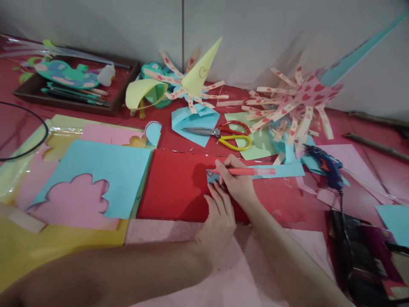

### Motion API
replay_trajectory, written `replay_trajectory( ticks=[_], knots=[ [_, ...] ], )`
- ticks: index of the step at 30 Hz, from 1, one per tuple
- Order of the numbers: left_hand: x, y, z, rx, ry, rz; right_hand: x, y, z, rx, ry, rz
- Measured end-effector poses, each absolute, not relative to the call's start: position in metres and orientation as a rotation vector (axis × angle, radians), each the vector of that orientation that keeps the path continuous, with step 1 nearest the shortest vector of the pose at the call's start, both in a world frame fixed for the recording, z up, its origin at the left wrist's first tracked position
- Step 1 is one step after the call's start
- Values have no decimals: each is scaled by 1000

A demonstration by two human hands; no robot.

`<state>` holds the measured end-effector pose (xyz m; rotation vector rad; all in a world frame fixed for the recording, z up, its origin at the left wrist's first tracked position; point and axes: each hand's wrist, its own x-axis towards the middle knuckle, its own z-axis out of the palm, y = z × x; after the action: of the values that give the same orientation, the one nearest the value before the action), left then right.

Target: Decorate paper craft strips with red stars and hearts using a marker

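Observation:
A red-orange pen lies in the grip of my right hand, its tip at the left end of a long light-blue paper strip. A small red heart outline shows there on the strip. My left hand rests just below, fingers stretched out and pressing on the strip's lower edge. Both hands are over a bright red sheet or board; part of the strip is hidden under the right hand and pen.
Scissors with red and yellow handles lie behind the hands. Decorated paper cones lean near the wall. A hot glue gun sits right, with its cable. Cut-out blue paper is left, below a brown tray of tools.

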<state>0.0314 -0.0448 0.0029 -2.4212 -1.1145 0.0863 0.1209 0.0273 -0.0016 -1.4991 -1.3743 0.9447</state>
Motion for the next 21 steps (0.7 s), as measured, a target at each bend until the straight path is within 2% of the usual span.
replay_trajectory(
  ticks=[21],
  knots=[
    [32, -45, 2, -2428, -1097, 95, 121, 28, -2, -1509, -1393, 937]
  ],
)
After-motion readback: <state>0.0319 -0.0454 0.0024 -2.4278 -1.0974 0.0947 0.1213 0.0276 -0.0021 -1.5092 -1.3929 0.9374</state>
